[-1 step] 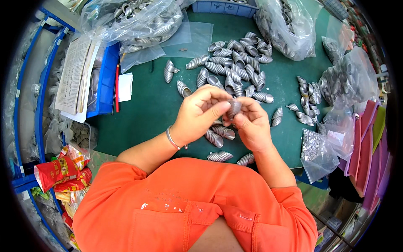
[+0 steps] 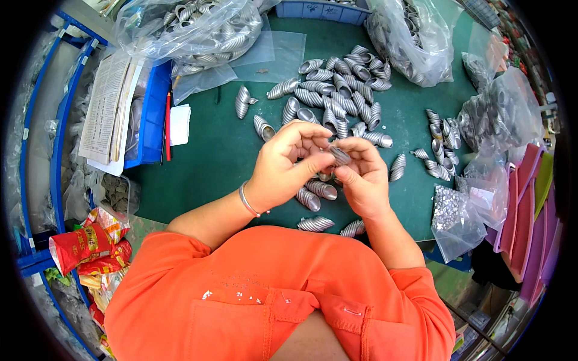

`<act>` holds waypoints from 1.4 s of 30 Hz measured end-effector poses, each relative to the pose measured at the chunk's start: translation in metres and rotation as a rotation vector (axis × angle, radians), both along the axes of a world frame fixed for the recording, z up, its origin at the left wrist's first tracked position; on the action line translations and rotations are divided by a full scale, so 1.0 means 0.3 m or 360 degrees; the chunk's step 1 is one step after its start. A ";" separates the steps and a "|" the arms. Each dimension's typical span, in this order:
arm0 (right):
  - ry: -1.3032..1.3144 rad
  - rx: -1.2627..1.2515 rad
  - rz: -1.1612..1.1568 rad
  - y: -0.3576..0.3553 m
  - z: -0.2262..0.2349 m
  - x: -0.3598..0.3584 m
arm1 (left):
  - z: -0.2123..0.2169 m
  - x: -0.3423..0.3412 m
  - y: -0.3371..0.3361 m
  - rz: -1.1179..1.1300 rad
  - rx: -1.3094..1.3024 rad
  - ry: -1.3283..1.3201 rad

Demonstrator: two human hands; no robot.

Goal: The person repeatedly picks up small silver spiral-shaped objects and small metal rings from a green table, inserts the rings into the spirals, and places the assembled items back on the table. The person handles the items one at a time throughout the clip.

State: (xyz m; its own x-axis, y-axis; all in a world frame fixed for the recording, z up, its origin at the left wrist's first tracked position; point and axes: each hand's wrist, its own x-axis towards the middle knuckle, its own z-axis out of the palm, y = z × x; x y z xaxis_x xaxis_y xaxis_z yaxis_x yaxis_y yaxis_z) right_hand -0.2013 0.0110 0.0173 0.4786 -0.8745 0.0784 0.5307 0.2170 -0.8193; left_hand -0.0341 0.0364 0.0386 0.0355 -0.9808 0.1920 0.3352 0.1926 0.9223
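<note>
A grey metal piece with spiral ribs [image 2: 340,156] is held between both hands above the green table [image 2: 241,174]. My left hand [image 2: 283,162] pinches its left side with thumb and fingers. My right hand [image 2: 367,183] closes on the other side, thumb from below and fingers curled behind. The fingers partly cover the piece. Under and in front of the hands lie similar ribbed pieces with slanted open ends, among them one tube-like piece [image 2: 322,190] and another ribbed piece [image 2: 315,224] near the table's front edge. Beyond the hands spreads a loose heap of ribbed pieces [image 2: 317,88].
Clear bags of ribbed pieces stand at the far left [image 2: 223,39] and far right [image 2: 415,54]. A blue bin [image 2: 158,114] with papers [image 2: 105,108] and a red pen [image 2: 168,135] is on the left. Rightward are a small group of pieces [image 2: 448,135] and a bag of small shiny parts [image 2: 451,210].
The ribbed piece has turned between my fingers and now shows more of its ribbed side. Both hands have shifted only slightly; the pieces on the table lie as before.
</note>
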 end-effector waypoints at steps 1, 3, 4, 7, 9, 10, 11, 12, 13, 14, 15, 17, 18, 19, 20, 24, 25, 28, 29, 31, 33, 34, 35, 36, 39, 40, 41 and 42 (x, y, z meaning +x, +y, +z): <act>-0.0012 -0.0141 -0.0050 0.000 -0.003 0.000 | 0.004 0.007 0.001 -0.0027 -0.0119 -0.0183; -0.0033 -0.0423 -0.0149 -0.001 -0.010 -0.002 | 0.013 0.033 0.006 -0.0082 -0.0358 -0.0549; 0.0000 -0.0473 -0.0163 -0.003 -0.011 -0.009 | 0.005 0.037 0.006 -0.0106 -0.0403 -0.0572; -0.0027 -0.0529 -0.0201 -0.001 0.002 -0.006 | 0.016 0.034 0.010 -0.0053 -0.0493 -0.0642; 0.0033 -0.0619 -0.0250 -0.001 0.001 -0.011 | 0.019 0.029 -0.003 0.0047 -0.0611 -0.0727; 0.0062 -0.0666 -0.0273 -0.002 0.001 -0.012 | 0.021 0.026 -0.009 0.0098 -0.0671 -0.0771; 0.0146 -0.0753 -0.0345 0.002 0.000 -0.012 | 0.027 0.023 -0.008 0.0089 -0.0648 -0.0796; 0.0230 -0.0841 -0.0417 0.008 -0.003 -0.013 | 0.035 0.017 -0.003 0.0081 -0.0625 -0.0821; 0.0292 -0.0934 -0.0480 0.004 -0.007 0.001 | 0.044 0.023 -0.001 0.0086 -0.0606 -0.0866; 0.0440 -0.1154 -0.0551 -0.009 -0.012 0.004 | 0.032 0.027 -0.001 0.0087 -0.0592 -0.0936; 0.0698 -0.1479 -0.0589 -0.021 0.010 -0.012 | 0.027 0.020 -0.002 0.0150 -0.0688 -0.1021; 0.0707 -0.1342 -0.0651 -0.005 0.028 0.002 | 0.037 0.036 -0.009 0.0161 -0.0801 -0.1015; 0.0584 -0.1263 -0.0684 -0.003 0.043 0.018 | 0.054 0.058 -0.027 0.0260 -0.0934 -0.1039; 0.0555 -0.1200 -0.0700 -0.008 0.038 0.011 | 0.092 0.099 -0.055 0.0407 -0.1136 -0.1153; 0.0583 -0.1135 -0.0717 -0.006 0.040 -0.005 | 0.117 0.145 -0.093 0.0672 -0.1268 -0.1232; 0.0714 -0.0950 -0.0821 -0.009 0.018 -0.063 | 0.234 0.353 -0.297 0.1496 -0.1532 -0.0979; 0.0741 -0.0933 -0.0815 -0.007 0.022 -0.066 | 0.264 0.413 -0.329 0.1638 -0.1513 -0.0935; 0.0845 -0.0844 -0.0787 -0.002 0.028 -0.073 | 0.281 0.572 -0.359 0.1722 -0.1140 -0.1042; 0.0815 -0.0848 -0.0793 -0.005 0.024 -0.069 | 0.259 0.618 -0.375 0.1725 -0.1042 -0.1145; 0.0958 -0.1090 -0.0797 -0.029 0.018 -0.071 | 0.218 0.657 -0.372 0.1649 -0.0835 -0.1265; 0.1017 -0.1003 -0.0755 -0.037 0.017 -0.065 | 0.209 0.559 -0.341 0.1467 -0.0752 -0.0988; 0.1021 -0.0933 -0.0729 -0.039 0.019 -0.064 | 0.202 0.488 -0.315 0.1372 -0.0711 -0.0848; 0.1016 -0.0867 -0.0697 -0.044 0.021 -0.061 | 0.182 0.425 -0.290 0.1190 -0.0568 -0.0728; 0.1003 -0.0859 -0.0646 -0.050 0.015 -0.060 | 0.150 0.335 -0.264 0.0978 -0.0450 -0.0543; 0.0701 -0.0327 -0.0375 -0.067 0.045 0.011 | 0.076 0.180 -0.149 0.0405 -0.0624 -0.0860; 0.0567 -0.0268 -0.0231 -0.076 0.059 0.029 | 0.014 0.159 -0.130 0.0232 -0.0669 -0.0780; 0.0505 -0.0208 -0.0169 -0.076 0.075 0.041 | -0.011 0.127 -0.104 0.0103 -0.0654 -0.0761; 0.0503 -0.0219 -0.0133 -0.079 0.075 0.049 | -0.024 0.115 -0.094 0.0110 -0.0735 -0.0882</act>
